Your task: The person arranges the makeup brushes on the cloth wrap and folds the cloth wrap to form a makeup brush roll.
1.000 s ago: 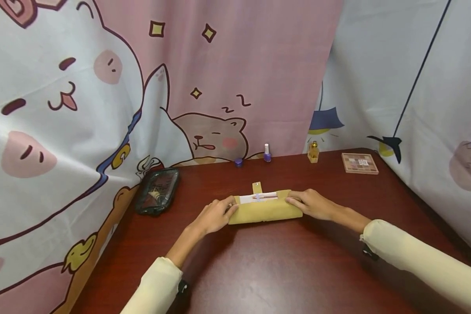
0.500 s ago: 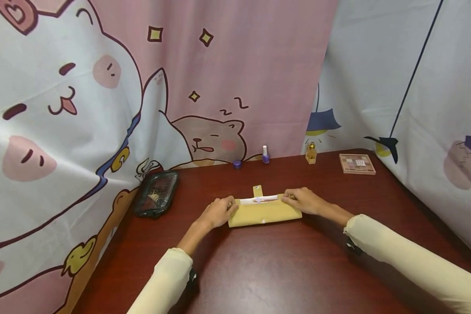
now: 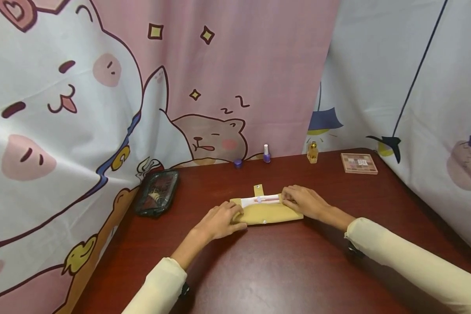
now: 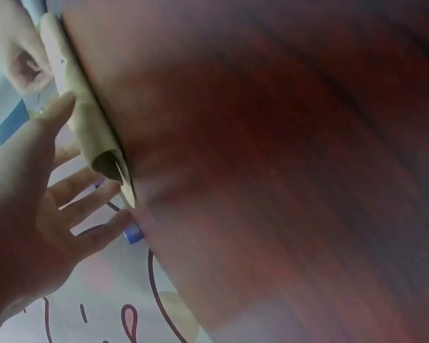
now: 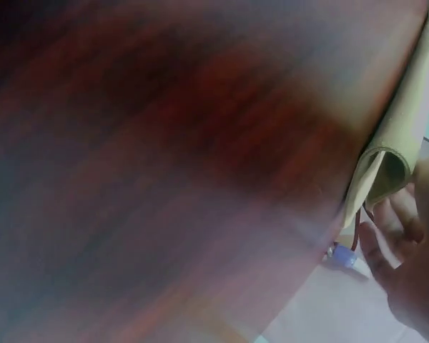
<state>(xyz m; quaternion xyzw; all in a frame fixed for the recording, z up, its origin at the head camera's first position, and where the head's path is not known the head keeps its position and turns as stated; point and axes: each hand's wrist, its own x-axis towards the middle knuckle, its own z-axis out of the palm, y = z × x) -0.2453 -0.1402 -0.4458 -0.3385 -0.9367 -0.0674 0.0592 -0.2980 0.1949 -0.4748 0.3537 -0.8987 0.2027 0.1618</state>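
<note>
A yellow roll-up case (image 3: 271, 213) with a snap stud lies on the table, its near part curved over into a hollow roll, as both wrist views show at its ends. A snap tab (image 3: 258, 190) sticks out at the far side. On a white strip (image 3: 249, 201) along the far edge lies a slim pinkish stick (image 3: 272, 199), its kind unclear. My left hand (image 3: 219, 221) touches the case's left end, fingers extended and thumb spread apart in the left wrist view. With curled fingers, my right hand (image 3: 304, 201) holds the far edge near the right end; its fingertips are partly hidden.
A black-edged clear pouch (image 3: 157, 192) lies at the left. Along the back stand a small purple jar (image 3: 237, 163), purple nail polish (image 3: 266, 154) and a golden bottle (image 3: 312, 153). A flat palette (image 3: 359, 163) lies back right. A printed curtain (image 3: 282, 78) borders the dark red table (image 3: 282, 270).
My left hand has loosened at the case's left end, its thumb dropping to the near edge. My right hand has shifted slightly left along the far edge. The case's front stud has come into view.
</note>
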